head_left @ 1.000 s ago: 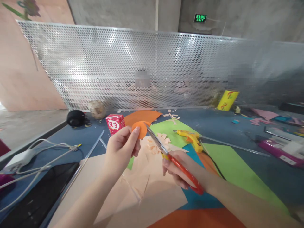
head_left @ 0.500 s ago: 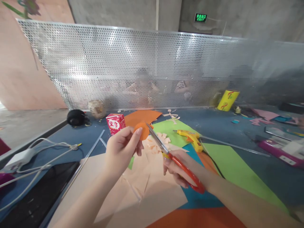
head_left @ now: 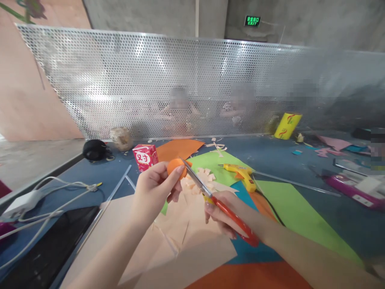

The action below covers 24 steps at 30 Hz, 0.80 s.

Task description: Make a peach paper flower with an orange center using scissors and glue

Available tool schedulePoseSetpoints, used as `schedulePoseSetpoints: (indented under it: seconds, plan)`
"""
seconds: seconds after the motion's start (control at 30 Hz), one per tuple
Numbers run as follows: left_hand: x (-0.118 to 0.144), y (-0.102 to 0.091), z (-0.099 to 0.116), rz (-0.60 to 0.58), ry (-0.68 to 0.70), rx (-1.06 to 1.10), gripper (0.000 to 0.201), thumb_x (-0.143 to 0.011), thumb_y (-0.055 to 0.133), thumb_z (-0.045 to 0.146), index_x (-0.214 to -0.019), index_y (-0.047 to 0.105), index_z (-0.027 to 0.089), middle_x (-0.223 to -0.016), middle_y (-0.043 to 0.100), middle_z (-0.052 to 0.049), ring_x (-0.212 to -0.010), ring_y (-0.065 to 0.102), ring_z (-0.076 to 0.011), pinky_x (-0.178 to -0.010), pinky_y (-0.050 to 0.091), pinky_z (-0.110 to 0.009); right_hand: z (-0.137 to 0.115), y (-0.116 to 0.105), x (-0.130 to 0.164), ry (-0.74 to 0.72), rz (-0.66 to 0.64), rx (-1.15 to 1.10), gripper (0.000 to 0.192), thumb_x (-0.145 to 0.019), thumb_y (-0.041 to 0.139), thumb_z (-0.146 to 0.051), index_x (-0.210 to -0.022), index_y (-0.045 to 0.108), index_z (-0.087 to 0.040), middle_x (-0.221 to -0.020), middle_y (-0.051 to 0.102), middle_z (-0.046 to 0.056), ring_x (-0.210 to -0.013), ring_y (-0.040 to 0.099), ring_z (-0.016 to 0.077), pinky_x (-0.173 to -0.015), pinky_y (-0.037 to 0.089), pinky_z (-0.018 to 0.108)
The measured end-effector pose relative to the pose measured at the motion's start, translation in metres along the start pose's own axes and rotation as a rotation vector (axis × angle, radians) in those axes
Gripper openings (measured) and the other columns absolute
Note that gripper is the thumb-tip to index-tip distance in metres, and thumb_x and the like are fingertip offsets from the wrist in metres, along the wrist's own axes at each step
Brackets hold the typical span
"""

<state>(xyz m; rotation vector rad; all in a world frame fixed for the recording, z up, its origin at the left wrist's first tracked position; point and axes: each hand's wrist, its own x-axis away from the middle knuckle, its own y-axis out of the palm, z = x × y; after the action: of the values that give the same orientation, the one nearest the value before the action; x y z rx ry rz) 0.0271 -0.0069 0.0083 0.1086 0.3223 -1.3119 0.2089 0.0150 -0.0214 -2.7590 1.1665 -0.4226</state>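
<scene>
My left hand (head_left: 153, 192) pinches a small round orange paper piece (head_left: 176, 165) between thumb and fingers, held up above the table. My right hand (head_left: 224, 214) grips red-handled scissors (head_left: 216, 202); their blades (head_left: 192, 176) point up and left and meet the right edge of the orange piece. Below both hands lies a large peach paper sheet (head_left: 180, 241) with small peach scraps (head_left: 200, 178) on it.
A yellow glue gun (head_left: 240, 174) lies on green paper (head_left: 288, 208) to the right. A red carton (head_left: 146, 156), orange paper (head_left: 177, 148), a black object (head_left: 94, 149), white cables (head_left: 45, 196) and a perforated metal screen (head_left: 180, 80) surround the blue table (head_left: 270, 154).
The orange piece has turned a little in my left fingers and both hands have shifted slightly; the scissor blades stay at its edge.
</scene>
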Motion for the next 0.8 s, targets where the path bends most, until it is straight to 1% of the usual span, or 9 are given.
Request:
schedulePoseSetpoints:
  seconds: [0.13,0.23,0.4,0.5,0.67,0.8]
  plan:
    - [0.000,-0.001,0.001,-0.001,0.007,-0.002,0.018,-0.077,0.058,0.028,-0.063,0.056,0.017,-0.041,0.051,0.006,-0.029,0.042,-0.0046,-0.029,0.029,-0.015,0.003,-0.001,-0.002,-0.021,0.002,-0.029,0.038,-0.078,0.057,-0.053,-0.069,0.048,-0.016,-0.039,0.036,-0.009,-0.029,0.036,0.0040,-0.027,0.024,0.013]
    - [-0.001,-0.003,0.001,-0.027,-0.003,-0.010,0.018,-0.077,0.059,0.028,-0.063,0.056,0.017,-0.041,0.051,0.005,-0.028,0.042,-0.0044,-0.029,0.029,-0.015,0.004,-0.002,-0.003,-0.022,0.003,-0.032,0.040,-0.078,0.057,-0.053,-0.069,0.048,-0.016,-0.043,0.035,-0.009,-0.028,0.036,0.0032,-0.027,0.023,0.013]
    - [-0.003,-0.007,-0.002,-0.065,-0.005,0.001,0.019,-0.077,0.060,0.029,-0.063,0.056,0.017,-0.041,0.052,0.005,-0.029,0.042,-0.0044,-0.030,0.028,-0.015,0.005,-0.002,-0.003,-0.029,-0.013,-0.053,0.039,-0.078,0.056,-0.053,-0.070,0.049,-0.016,-0.043,0.029,-0.011,-0.027,0.035,0.0031,-0.026,0.023,0.013]
    - [-0.004,-0.008,-0.003,-0.040,0.006,0.027,0.020,-0.077,0.060,0.030,-0.062,0.056,0.017,-0.042,0.051,0.005,-0.030,0.043,-0.0050,-0.031,0.029,-0.016,0.005,-0.002,-0.002,-0.020,-0.008,-0.052,0.038,-0.079,0.056,-0.052,-0.068,0.049,-0.016,-0.044,0.028,-0.011,-0.025,0.034,0.0027,-0.026,0.024,0.013]
    - [-0.007,-0.010,-0.006,0.024,0.028,0.088,0.027,-0.079,0.059,0.030,-0.055,0.052,0.017,-0.042,0.052,0.004,-0.031,0.044,-0.0057,-0.031,0.029,-0.017,0.003,-0.002,-0.001,-0.004,-0.002,-0.052,0.038,-0.080,0.055,-0.051,-0.067,0.048,-0.016,-0.043,0.030,-0.011,-0.025,0.033,0.0028,-0.026,0.024,0.014]
    - [-0.007,-0.010,-0.005,0.012,0.046,0.055,0.026,-0.079,0.058,0.027,-0.056,0.051,0.017,-0.042,0.052,0.005,-0.031,0.044,-0.0056,-0.032,0.031,-0.017,0.003,-0.002,-0.001,-0.010,-0.004,-0.031,0.037,-0.080,0.056,-0.050,-0.069,0.048,-0.016,-0.038,0.031,-0.011,-0.027,0.034,0.0038,-0.028,0.025,0.013]
